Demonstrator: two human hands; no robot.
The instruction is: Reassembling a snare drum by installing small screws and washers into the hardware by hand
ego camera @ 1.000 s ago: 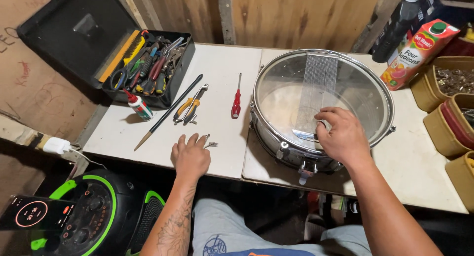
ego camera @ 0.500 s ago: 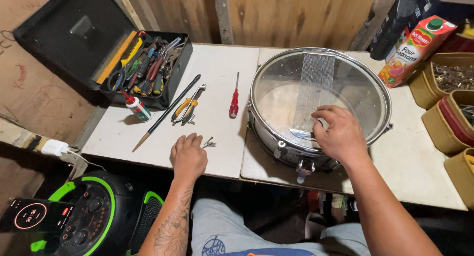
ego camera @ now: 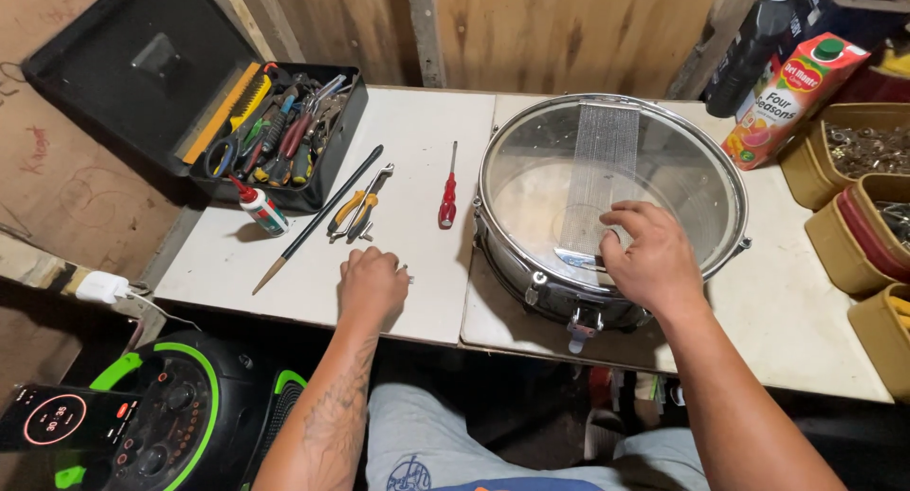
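- Fingers of the right hand (ego camera: 654,263) are loosely spread and rest on the near rim of the drum (ego camera: 611,202), touching its clear head beside the snare wires (ego camera: 599,159); they grip nothing.
- Left hand (ego camera: 373,284) lies curled on the tabletop (ego camera: 408,140), fingers over a small metal part (ego camera: 405,270); grip unclear.
- Pliers (ego camera: 358,205) and screwdriver (ego camera: 447,192) lie just beyond it.

Open black toolbox (ego camera: 284,140) of mixed tools at surface (ego camera: 417,292) far-left corner; glue bottle (ego camera: 258,209), long dark rod (ego camera: 318,221), pliers (ego camera: 358,207), red screwdriver (ego camera: 448,195) beside it. Juice carton (ego camera: 791,98), dark bottle (ego camera: 754,45) at far-right corner; tan bins (ego camera: 853,178) along right edge.
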